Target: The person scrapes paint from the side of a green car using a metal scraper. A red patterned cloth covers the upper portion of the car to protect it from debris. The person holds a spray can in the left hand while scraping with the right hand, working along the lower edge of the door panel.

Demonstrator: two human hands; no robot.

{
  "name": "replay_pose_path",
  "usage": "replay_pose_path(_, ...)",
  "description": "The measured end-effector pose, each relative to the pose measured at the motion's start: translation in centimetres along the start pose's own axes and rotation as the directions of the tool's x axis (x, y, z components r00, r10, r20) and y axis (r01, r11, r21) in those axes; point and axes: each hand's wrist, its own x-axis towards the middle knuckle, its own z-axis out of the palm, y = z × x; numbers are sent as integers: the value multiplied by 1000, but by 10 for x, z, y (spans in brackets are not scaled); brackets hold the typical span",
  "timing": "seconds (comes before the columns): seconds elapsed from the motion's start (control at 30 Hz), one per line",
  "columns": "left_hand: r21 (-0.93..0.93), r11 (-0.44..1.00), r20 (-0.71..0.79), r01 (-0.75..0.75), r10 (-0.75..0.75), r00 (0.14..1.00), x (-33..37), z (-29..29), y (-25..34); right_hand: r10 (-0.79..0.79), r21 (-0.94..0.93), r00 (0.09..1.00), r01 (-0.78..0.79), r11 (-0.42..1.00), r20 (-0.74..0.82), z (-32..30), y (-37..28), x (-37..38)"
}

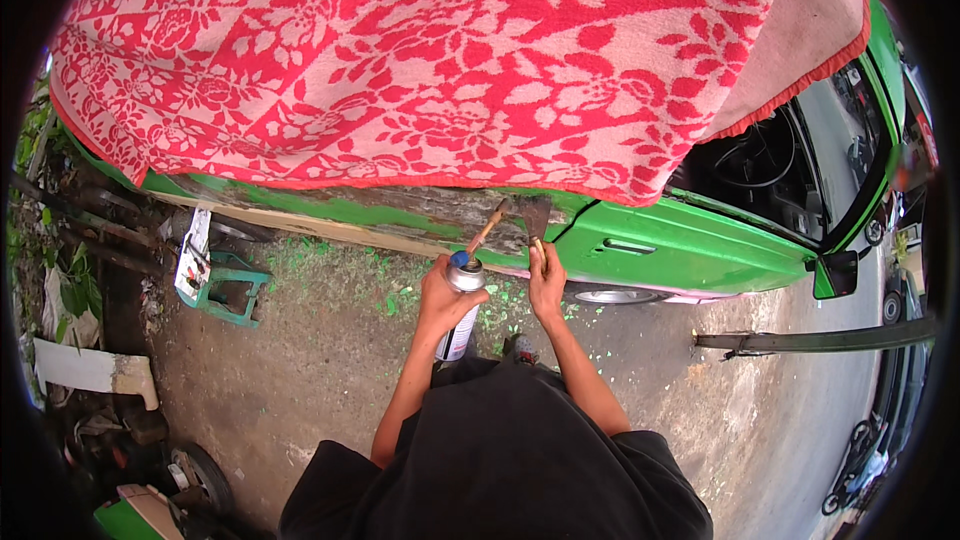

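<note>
My left hand (440, 302) is closed around a white gas canister (457, 338) topped by a blow torch (487, 228) with a blue part at its base and a brownish nozzle. The nozzle's tip points at the side of a green vehicle (655, 252). In my right hand (547, 285) is a scraper (538, 214), its dark, wide blade up against or very close to the same panel; I cannot tell whether it touches. Around both tools the panel is a patchy brown and grey (420, 210), with green paint beside it. No flame can be made out.
A red and pink floral blanket (430, 70) drapes over the vehicle. Green flakes (390, 302) litter the ground. A teal stool (235, 285) stands at left, near a loose tyre (200, 478). At right are a side mirror (835, 274) and a post (810, 339).
</note>
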Motion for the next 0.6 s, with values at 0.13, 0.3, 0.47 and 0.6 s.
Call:
replay_pose_path(0.13, -38, 995, 0, 97, -97, 995, -7, -8, -14, 60, -1, 998, -60, 998, 20, 3, -1, 0)
replay_pose_path(0.3, 41, 982, -58, 182, -180, 982, -27, -21, -37, 25, 43, 1000, -25, 999, -13, 11, -5, 0)
replay_pose_path(0.47, 23, 976, -105, 217, -213, 971, -37, -24, -43, 14, 97, 999, -9, 995, -48, 18, -2, 2)
replay_pose_path(0.6, -3, 976, -97, 220, -219, 971, -38, -24, -42, -45, 130, 997, 53, 990, -64, 21, 8, 6)
